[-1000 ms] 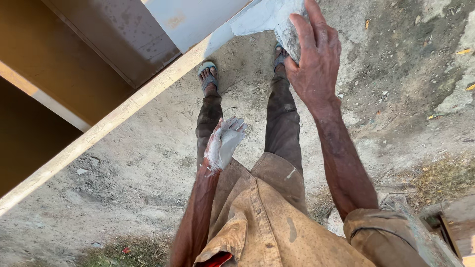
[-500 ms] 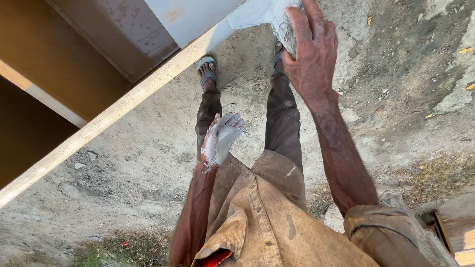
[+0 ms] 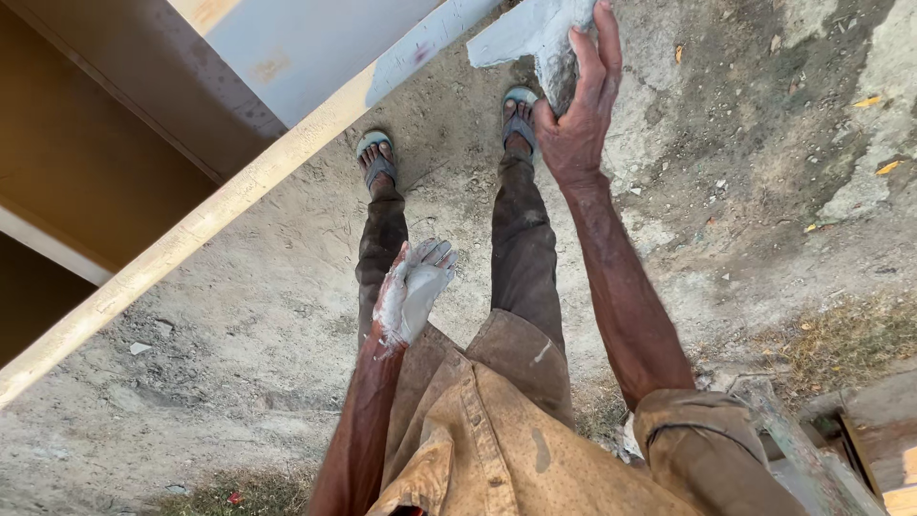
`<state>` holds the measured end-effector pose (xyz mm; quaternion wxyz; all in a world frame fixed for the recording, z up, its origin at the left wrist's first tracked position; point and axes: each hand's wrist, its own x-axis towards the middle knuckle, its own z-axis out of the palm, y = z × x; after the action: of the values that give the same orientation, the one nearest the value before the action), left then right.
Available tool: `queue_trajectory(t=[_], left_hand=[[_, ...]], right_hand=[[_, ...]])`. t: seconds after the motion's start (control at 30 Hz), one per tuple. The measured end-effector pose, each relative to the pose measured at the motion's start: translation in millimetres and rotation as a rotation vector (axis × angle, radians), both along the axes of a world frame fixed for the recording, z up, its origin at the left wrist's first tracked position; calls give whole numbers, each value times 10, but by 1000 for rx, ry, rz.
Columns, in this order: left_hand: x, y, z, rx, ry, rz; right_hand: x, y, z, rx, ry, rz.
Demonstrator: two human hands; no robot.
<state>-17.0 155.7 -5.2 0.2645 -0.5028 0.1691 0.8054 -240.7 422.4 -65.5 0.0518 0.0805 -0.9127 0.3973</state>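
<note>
My right hand (image 3: pixel 576 115) is raised and grips a flat grey trowel blade (image 3: pixel 535 33) smeared with white putty, held against the edge of a pale painted panel (image 3: pixel 315 48). My left hand (image 3: pixel 413 290) hangs low by my thigh, palm open and coated in white putty, holding nothing. A long cream wooden edge (image 3: pixel 191 234) runs diagonally from lower left to upper right, just left of the trowel. My legs in dark trousers and my sandalled feet (image 3: pixel 377 158) stand on the ground below.
Dusty concrete ground (image 3: pixel 239 334) with small stones lies underfoot. A brown recessed surface (image 3: pixel 86 162) fills the upper left. Dry grass (image 3: pixel 841 334) and wooden pieces (image 3: pixel 879 449) sit at the right edge.
The view has shifted so the panel and wooden edge sit further left. My right hand stays on the trowel at the panel's edge; my left hand has dropped slightly.
</note>
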Motion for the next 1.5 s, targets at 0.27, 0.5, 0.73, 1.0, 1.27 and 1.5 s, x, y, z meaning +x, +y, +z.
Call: queue_trajectory(t=[0.27, 0.5, 0.73, 1.0, 1.27, 1.5], left_hand=[[48, 185, -138, 26, -50, 100], [-54, 414, -181, 84, -132, 21], [-136, 452, -200, 115, -66, 84], [-167, 358, -218, 94, -89, 51], [-155, 386, -300, 123, -64, 102], [-137, 336, -256, 127, 9, 169]], right_hand=[[-194, -336, -679, 76, 89, -39], [82, 21, -20, 71, -126, -52], [-342, 78, 245, 146, -47, 110], [5, 85, 132, 283, -207, 134], [-469, 189, 626, 418, -144, 201], [-656, 25, 787, 509, -215, 259]])
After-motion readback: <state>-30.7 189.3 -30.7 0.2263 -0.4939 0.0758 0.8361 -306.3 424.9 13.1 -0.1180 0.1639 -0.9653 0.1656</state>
